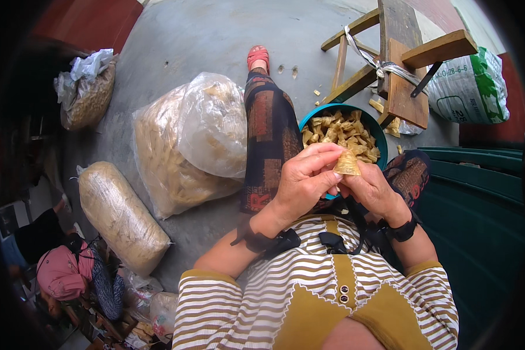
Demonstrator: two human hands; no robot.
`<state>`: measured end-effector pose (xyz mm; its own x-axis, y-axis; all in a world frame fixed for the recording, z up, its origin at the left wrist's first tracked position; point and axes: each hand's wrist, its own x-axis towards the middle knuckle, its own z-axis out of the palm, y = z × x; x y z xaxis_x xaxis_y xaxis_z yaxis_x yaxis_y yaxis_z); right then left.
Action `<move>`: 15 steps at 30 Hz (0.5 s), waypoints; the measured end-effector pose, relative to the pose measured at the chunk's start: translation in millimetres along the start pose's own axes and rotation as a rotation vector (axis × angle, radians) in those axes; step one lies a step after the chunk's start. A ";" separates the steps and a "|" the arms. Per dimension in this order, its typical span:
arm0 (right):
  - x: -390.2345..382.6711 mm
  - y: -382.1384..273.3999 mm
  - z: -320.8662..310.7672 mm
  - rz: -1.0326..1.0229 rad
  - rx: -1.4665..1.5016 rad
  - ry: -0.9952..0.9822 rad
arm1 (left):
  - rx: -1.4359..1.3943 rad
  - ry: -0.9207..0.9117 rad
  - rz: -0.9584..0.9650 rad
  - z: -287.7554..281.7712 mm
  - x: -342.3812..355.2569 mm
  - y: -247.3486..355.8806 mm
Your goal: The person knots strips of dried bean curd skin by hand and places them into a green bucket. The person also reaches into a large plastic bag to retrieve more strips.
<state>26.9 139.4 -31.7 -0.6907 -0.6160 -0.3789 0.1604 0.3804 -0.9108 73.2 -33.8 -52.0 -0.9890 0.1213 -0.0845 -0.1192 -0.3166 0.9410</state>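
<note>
My left hand (309, 179) and my right hand (372, 188) meet in front of my body, closed around one small, yellowish, cone-shaped dried piece (348, 165). The fingers of both hands pinch it, and its ridged, wider end shows between them. Just beyond my hands, between my legs, sits a teal basin (381, 139) holding many crinkled, folded dried pieces (335, 128) of similar colour. My fingers partly cover the basin's near side. Dark straps are around both wrists.
A wooden bench (399, 52) tied with white strips stands beyond the basin, next to a white-and-green sack (469, 87). Large filled plastic bags (166, 137) and a wrapped bundle (119, 210) lie left. Dark green ridged container (472, 198) at right. Another person (67, 271) is lower left.
</note>
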 end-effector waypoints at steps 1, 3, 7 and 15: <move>0.6 -3.6 2.2 -0.047 -0.037 0.001 | -0.088 0.028 -0.049 -0.1 0.1 3.5; 2.8 -5.7 2.7 -0.037 -0.130 -0.031 | -0.212 0.032 -0.176 -3.5 0.7 4.9; 8.0 -22.1 13.0 -0.176 -0.275 -0.107 | -0.502 0.112 -0.249 -12.1 0.9 8.7; 13.7 -32.9 29.0 -0.599 -0.501 -0.175 | -0.737 -0.131 -0.349 -35.6 -11.3 25.1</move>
<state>32.6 98.4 -11.6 -0.4316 -0.8972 0.0936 -0.5672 0.1892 -0.8015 78.3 -76.6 -39.1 -0.8715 0.4216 -0.2503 -0.4899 -0.7705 0.4078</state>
